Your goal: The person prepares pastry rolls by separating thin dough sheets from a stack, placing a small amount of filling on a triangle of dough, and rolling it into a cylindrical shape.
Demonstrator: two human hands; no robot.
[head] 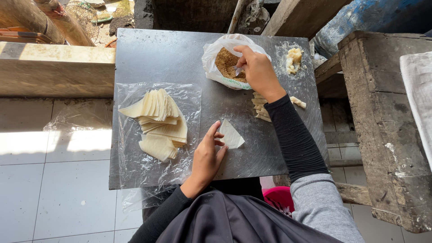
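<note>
Two hands at wrapper folding on grey bench.
Left hand loosely open, fingertips pinning one wrapper sheet right of the wrapper stack; right hand pinches a spoon inside filling bag, behind the sheet.

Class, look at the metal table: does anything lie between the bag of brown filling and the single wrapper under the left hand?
Nothing visible does. Between the bag of filling, where the right hand holds a spoon, and the wrapper held by the left hand, the metal table is bare.
</note>
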